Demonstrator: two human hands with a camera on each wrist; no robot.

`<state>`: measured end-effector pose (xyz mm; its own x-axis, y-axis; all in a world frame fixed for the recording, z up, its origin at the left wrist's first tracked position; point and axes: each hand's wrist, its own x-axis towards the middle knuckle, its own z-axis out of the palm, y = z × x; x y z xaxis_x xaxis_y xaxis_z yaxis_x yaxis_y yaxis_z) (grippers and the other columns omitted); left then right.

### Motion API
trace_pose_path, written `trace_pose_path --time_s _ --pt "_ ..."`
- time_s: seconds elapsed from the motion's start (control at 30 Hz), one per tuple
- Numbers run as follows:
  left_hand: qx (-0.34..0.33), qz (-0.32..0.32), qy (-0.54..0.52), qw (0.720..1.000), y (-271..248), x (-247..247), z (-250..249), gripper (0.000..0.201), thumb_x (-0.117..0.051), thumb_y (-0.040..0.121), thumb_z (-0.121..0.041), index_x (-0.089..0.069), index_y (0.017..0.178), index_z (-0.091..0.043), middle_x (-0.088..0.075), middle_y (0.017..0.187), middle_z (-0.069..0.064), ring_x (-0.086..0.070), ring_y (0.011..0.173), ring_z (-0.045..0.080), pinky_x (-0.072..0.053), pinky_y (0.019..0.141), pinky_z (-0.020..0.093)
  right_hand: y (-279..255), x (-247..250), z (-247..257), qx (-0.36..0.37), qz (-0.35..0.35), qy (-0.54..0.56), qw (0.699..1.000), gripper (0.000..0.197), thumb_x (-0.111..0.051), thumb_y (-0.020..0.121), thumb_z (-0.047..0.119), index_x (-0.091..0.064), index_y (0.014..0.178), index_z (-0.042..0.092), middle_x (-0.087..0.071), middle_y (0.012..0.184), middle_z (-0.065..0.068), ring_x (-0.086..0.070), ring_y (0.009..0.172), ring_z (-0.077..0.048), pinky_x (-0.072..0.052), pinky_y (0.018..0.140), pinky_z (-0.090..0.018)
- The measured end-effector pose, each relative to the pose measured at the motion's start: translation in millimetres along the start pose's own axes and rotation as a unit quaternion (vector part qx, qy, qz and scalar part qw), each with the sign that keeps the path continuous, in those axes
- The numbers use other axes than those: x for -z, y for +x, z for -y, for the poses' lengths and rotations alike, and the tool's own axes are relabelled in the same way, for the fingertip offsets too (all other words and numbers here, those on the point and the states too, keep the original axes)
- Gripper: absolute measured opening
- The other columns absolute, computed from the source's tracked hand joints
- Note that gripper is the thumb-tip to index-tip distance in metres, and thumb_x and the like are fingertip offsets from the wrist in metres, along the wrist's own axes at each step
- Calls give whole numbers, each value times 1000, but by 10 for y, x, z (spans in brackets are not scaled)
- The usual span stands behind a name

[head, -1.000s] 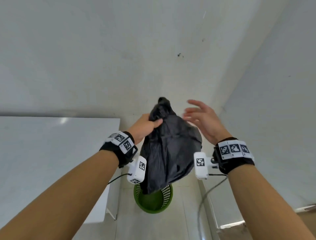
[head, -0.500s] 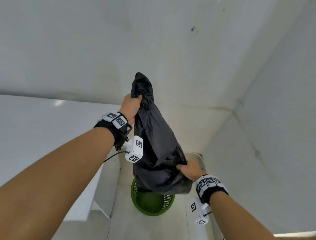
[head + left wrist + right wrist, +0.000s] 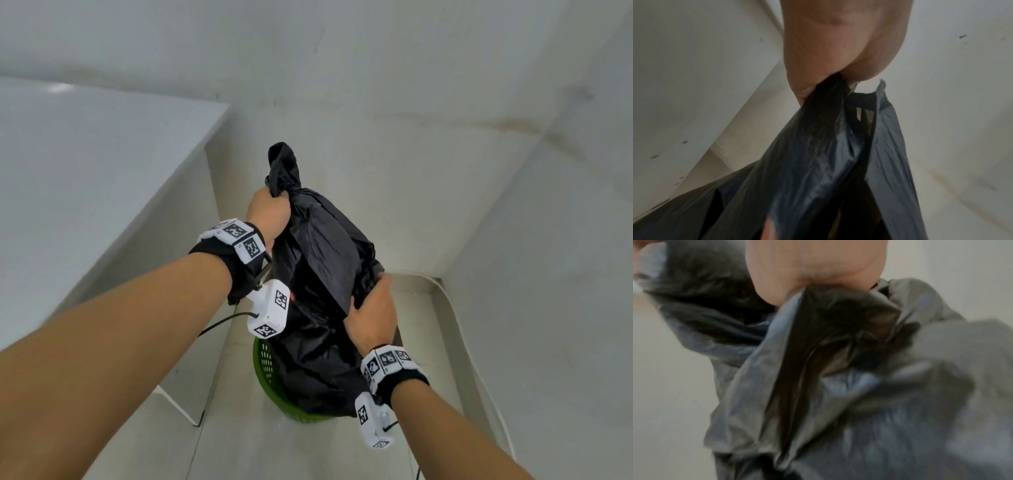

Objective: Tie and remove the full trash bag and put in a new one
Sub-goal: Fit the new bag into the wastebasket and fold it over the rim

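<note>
A full black trash bag (image 3: 318, 260) hangs over the green mesh bin (image 3: 265, 368), its bottom still down in the bin. My left hand (image 3: 270, 209) grips the gathered neck just below the twisted top (image 3: 282, 164); the left wrist view shows the neck (image 3: 830, 97) coming out of my closed fist (image 3: 838, 48). My right hand (image 3: 371, 315) holds a fold of plastic on the bag's right side, fingers curled into it. In the blurred right wrist view the bag (image 3: 818, 361) bunches under my palm (image 3: 813, 264).
A white table (image 3: 85, 178) stands on the left, one leg (image 3: 178, 406) on the floor close to the bin. White walls meet in a corner behind the bag. A pale cable (image 3: 455, 325) runs along the right wall's base.
My right hand dropped from beside the bag's top to its lower right side and took hold. The left hand kept the neck. The view tilted down and the bag now sits lower over the bin.
</note>
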<state>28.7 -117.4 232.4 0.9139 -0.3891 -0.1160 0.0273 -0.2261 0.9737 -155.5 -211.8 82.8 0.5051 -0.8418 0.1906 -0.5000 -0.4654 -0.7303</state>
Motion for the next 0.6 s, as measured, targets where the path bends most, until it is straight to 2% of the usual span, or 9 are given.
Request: trace_pose_path --time_s 0.07,0.13,0.23,0.27,0.37,0.43,0.47,0.53,0.6 --pt "-11 2 -8 1000 18 -14 361 25 -44 103 -24 -50 79 -30 -58 102 6 -55 92 23 -47 87 36 -95 -371 -269 39 15 10 999 75 -73 81 24 -31 142 16 -55 131 -10 -56 119 -29 -50 101 -44" --pt "-27 -1 -19 999 14 3 677 22 -46 103 -25 -53 83 -32 -61 104 5 -59 93 24 -48 88 36 -123 -695 -521 89 146 -102 980 85 -73 79 37 -30 150 18 -51 136 -10 -52 125 -32 -42 108 -48" --pt "-29 38 -26 999 9 33 1142 14 -50 102 -26 -62 110 -23 -68 114 5 -65 104 25 -52 97 39 -102 -922 -670 15 463 -276 842 87 -73 79 58 -42 150 19 -56 142 -9 -55 126 -34 -41 110 -51" --pt "-15 53 -27 998 3 34 1305 23 -53 101 -27 -61 121 -18 -68 117 6 -66 105 25 -52 98 40 -77 -937 -679 -6 499 -300 813 83 -76 76 60 -51 143 17 -61 137 -8 -59 120 -33 -48 105 -47" --pt "-20 62 -45 997 -45 33 1661 35 -54 102 -28 -57 133 -13 -68 119 5 -66 106 24 -53 97 38 -46 -980 -665 110 362 -414 828 52 -79 73 54 -63 105 16 -70 111 -6 -67 98 -31 -57 86 -41" --pt "-49 53 -51 996 -101 51 1761 34 -53 102 -27 -57 133 -14 -68 118 4 -66 106 22 -53 94 36 -78 -1029 -659 164 304 -443 828 40 -73 78 51 -66 101 19 -70 110 -6 -67 95 -30 -57 83 -41" --pt "-57 54 -52 996 -123 67 1793 34 -53 102 -27 -57 133 -14 -68 118 4 -66 106 22 -53 94 36 -117 -1074 -662 132 365 -413 824 41 -68 85 50 -67 110 17 -69 120 -9 -66 103 -33 -55 86 -41" --pt "-63 59 -58 995 -184 83 1841 36 -56 101 -27 -58 133 -12 -69 118 5 -67 105 23 -53 97 38 -220 -1160 -665 -64 544 -273 791 50 -47 102 47 -54 139 14 -55 146 -14 -52 131 -38 -49 98 -46" --pt "-66 68 -76 993 -267 86 1883 37 -59 99 -26 -59 133 -11 -71 116 5 -69 103 22 -54 97 38 -319 -1159 -686 -165 609 -194 751 52 -32 108 41 -43 148 10 -43 155 -16 -40 142 -39 -38 114 -48"
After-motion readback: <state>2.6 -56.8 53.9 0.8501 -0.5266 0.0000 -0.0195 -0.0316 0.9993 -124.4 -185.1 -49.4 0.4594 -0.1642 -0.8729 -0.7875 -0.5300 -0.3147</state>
